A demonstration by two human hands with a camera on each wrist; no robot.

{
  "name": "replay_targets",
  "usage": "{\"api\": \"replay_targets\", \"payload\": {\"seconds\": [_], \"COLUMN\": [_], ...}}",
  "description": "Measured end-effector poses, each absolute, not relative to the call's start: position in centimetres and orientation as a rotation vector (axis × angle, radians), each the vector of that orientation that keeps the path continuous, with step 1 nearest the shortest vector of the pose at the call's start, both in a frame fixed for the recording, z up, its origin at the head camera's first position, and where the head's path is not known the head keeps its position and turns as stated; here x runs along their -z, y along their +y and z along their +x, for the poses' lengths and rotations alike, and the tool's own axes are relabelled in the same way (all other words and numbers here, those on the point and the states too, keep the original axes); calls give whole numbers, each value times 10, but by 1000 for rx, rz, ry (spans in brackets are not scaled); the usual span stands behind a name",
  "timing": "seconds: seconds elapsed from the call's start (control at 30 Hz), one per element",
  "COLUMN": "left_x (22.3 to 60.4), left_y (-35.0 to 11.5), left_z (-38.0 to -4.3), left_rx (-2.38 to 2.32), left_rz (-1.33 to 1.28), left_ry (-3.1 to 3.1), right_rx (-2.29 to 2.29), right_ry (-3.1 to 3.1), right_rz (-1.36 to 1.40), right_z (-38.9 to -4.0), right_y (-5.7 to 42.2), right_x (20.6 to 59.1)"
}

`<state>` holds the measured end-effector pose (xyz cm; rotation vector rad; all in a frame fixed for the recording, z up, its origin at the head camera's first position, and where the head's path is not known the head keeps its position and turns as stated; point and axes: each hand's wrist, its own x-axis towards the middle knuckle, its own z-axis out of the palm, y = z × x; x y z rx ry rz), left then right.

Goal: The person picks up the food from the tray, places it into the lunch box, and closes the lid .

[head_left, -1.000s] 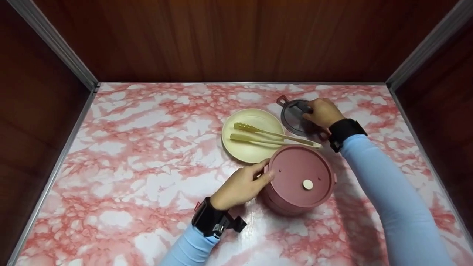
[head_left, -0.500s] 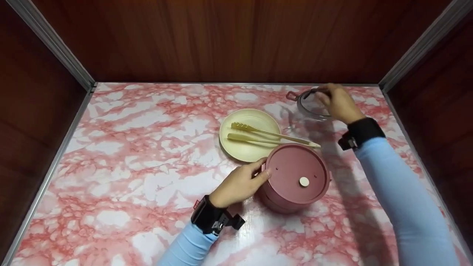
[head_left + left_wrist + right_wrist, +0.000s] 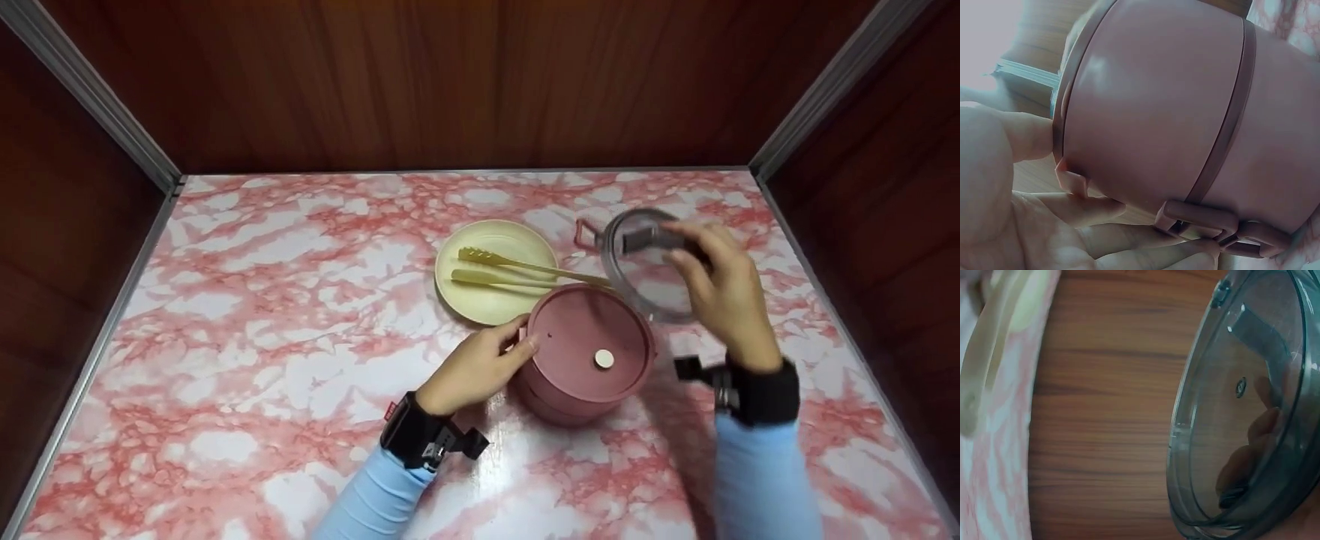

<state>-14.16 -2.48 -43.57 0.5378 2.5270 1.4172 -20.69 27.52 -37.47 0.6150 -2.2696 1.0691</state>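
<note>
My left hand (image 3: pixel 476 367) grips the left side of a pink round container (image 3: pixel 577 330), which stands upright with a recessed pink top and a cream knob (image 3: pixel 604 359). In the left wrist view the thumb presses the container's rim, and the fingers lie along its side by two loop-shaped clasps (image 3: pixel 1199 219). My right hand (image 3: pixel 724 289) pinches the dark bar handle (image 3: pixel 639 239) of a clear round lid (image 3: pixel 1207 371). The lid hangs tilted above the table, just behind and right of the container. A reddish loop clasp (image 3: pixel 585 234) sticks out from its left edge.
A cream plate (image 3: pixel 480 307) lies behind the container. Pale green tongs (image 3: pixel 495 260) rest across it, their joined end pointing right, beneath the lid in the head view. Dark wooden panels (image 3: pixel 450 82) enclose the pink marbled table (image 3: pixel 285 360) at the back and sides.
The right hand has lifted the clear lid from the back right of the table, tilted it, then brought it nearer the pink container. The left hand keeps its grip on the container.
</note>
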Motion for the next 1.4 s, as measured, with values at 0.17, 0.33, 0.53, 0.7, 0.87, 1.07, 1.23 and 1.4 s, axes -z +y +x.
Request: {"api": "replay_targets", "payload": {"seconds": [0.17,0.33,0.53,0.7,0.87,1.07,1.23,1.4], "left_x": [436,435,436,437,438,440,442,438], "left_y": [-25,-26,-31,-35,-36,-37,-39,-48], "left_z": [-141,-142,-144,-147,-150,-151,-154,-156], "left_rx": [-1411,-1414,-1495,-1561,-1613,-1709,-1698,-1628], "left_rz": [557,528,469,479,504,458,481,422], "left_ry": [2518,2492,2370,2291,2262,2151,2171,2303], "right_rx": [-1066,-1038,-952,-867,-837,-852,-863,-885], "right_ry": [-2236,-2275,-2388,-2411,-2439,-2464,-2467,-2486], "right_rz": [697,853,950,957,976,1012,999,976], "right_z": [-170,-154,-152,-150,-147,-146,-145,-144], "right_y": [265,247,233,229,227,222,221,221], "right_x": [381,376,378,379,381,383,385,386]}}
